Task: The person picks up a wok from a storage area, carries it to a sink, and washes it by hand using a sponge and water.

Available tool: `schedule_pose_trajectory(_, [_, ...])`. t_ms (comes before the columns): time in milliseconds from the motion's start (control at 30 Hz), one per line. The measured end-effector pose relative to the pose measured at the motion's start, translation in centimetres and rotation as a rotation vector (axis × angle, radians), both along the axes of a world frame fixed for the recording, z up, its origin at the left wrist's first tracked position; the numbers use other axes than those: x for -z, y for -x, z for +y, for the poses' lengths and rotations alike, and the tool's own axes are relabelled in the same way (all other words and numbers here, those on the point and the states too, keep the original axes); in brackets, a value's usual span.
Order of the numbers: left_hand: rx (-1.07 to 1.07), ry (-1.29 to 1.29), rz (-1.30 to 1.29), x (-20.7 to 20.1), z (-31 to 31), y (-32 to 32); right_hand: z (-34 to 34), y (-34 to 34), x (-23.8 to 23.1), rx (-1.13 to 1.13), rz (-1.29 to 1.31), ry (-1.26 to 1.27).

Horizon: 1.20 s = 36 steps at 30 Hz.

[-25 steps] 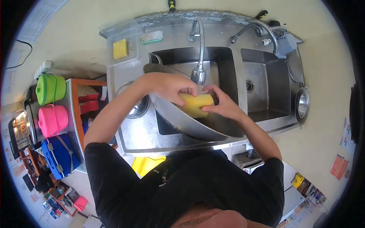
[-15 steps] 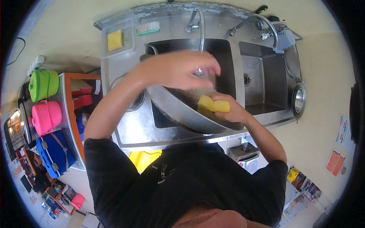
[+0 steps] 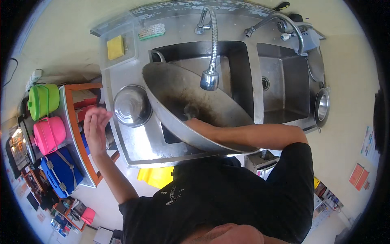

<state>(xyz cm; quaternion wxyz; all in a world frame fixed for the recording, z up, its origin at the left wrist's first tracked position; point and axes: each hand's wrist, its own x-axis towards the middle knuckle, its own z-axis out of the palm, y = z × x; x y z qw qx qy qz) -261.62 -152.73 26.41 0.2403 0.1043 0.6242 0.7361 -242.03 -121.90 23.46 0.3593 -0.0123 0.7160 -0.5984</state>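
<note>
A large grey metal wok [image 3: 235, 107] leans tilted over the left sink basin [image 3: 239, 73], dark stains marking its inside. My right hand [image 3: 199, 125] reaches down into the wok; its fingers are hidden, and I cannot see whether a sponge is in them. My left hand [image 3: 96, 128] is raised off the counter's left edge, fingers stretched and holding nothing. A flexible faucet [image 3: 214, 44] hangs its spray head over the wok. Beside the wok, a round shiny metal bowl [image 3: 132, 105] rests on the counter.
At the back left lie a clear plastic tray [image 3: 132, 40] with a yellow sponge [image 3: 115, 47] and a scrubbing brush [image 3: 152, 31]. A second basin [image 3: 280, 89] and faucet [image 3: 298, 34] are on the right. An orange-framed shelf [image 3: 73, 122] stands left, beside green, pink and blue containers.
My left hand has swung left, away from above the wok. My right hand has moved left and deeper into the wok. The yellow sponge it held is out of sight.
</note>
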Motion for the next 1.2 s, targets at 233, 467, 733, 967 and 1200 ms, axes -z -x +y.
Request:
schedule_pose_trajectory(233, [-0.213, 0.005, -0.065, 1.6, -0.9, -2.1, -2.0, -0.6, 4.4, 0.070, 0.019, -0.007])
schedule_pose_trajectory(467, [0.528, 0.480, 0.473, -7.0, 13.9, 1.0, 4.3, 3.6, 3.7, 0.395, 0.031, 0.294])
schedule_pose_trajectory(733, [1.145, 0.726, 0.799, -3.5, 22.4, 6.0, 3.6, 6.7, 3.0, 0.654, 0.055, 1.010])
schedule_pose_trajectory(967, [0.385, 0.637, 0.466, -4.4, 15.6, 8.8, 9.8, -3.9, 29.8, 0.567, 0.354, -0.435])
schedule_pose_trajectory(1200, [-0.163, 0.626, 0.198, 0.6, -1.1, 1.1, -3.2, 2.7, 30.8, 0.454, 0.364, -0.416])
